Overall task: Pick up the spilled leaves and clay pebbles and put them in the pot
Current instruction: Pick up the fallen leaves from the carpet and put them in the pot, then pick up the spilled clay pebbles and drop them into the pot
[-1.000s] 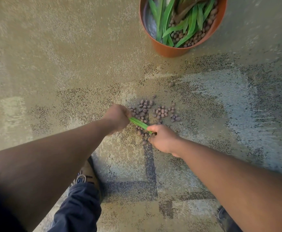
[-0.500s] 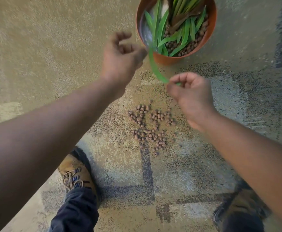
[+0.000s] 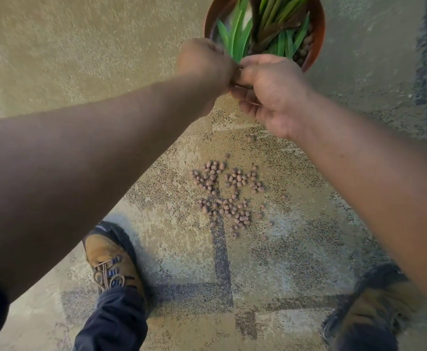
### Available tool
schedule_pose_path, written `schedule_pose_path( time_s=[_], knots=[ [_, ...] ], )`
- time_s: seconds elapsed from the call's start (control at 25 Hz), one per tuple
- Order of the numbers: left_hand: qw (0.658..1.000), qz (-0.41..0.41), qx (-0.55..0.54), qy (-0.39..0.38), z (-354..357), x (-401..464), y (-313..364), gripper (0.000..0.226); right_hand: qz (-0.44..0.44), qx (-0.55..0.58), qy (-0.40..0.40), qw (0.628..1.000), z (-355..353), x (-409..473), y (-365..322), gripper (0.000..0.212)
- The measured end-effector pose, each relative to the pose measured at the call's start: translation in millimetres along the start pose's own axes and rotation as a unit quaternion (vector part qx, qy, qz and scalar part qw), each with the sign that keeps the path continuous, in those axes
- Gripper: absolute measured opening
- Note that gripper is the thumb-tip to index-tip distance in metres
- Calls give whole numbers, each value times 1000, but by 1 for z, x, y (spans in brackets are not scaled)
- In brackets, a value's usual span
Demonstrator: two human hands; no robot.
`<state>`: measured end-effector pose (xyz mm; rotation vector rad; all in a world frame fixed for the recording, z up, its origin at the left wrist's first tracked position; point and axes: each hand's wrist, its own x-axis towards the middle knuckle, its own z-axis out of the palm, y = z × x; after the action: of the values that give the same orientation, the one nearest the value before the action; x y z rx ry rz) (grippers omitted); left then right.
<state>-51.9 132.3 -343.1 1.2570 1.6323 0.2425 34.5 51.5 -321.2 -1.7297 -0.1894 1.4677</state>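
An orange pot (image 3: 318, 31) stands on the carpet at the top, filled with green leaves (image 3: 282, 44) and some clay pebbles (image 3: 306, 45). My left hand (image 3: 203, 63) and my right hand (image 3: 270, 93) meet over the pot's near rim. Both are closed, pinching the lower end of a long green leaf (image 3: 235, 45) that reaches up into the pot. The exact grip is hidden between the fingers. A loose patch of brown spilled pebbles (image 3: 229, 196) lies on the carpet below the hands.
My left shoe (image 3: 112, 259) stands left of the pebble patch and my right shoe (image 3: 377, 307) at the lower right. The patterned beige carpet (image 3: 80, 59) stretches out on all sides of the pot.
Both hands lifted the leaf off the pebbles, carried it up to the pot, and came together at its near rim. The leaf's upper part now lies inside the pot.
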Motion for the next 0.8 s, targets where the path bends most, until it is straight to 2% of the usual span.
schedule_pose_path(
  time_s=[0.12,0.24,0.36,0.56,0.68,0.76,0.8],
  knots=[
    [996,51,55,51,4,6,2,26,-60,-117,29,991,-6,5,6,42],
    [986,102,120,57,2,14,7,27,-135,-249,80,956,-17,9,14,37],
    [976,142,158,46,1,15,4,29,-177,-343,62,921,-25,7,23,30],
    [915,296,273,6,-13,4,-32,34,-212,-419,41,882,-31,1,41,53],
    [872,358,330,-49,-25,-6,-61,50,-210,-432,3,877,-31,-6,55,71],
    [854,385,339,-86,-31,-16,-82,64,-243,-422,-3,873,-37,-14,70,69],
    [851,391,337,-96,-34,-22,-94,69,-275,-418,6,866,-42,-17,80,59]
  ],
)
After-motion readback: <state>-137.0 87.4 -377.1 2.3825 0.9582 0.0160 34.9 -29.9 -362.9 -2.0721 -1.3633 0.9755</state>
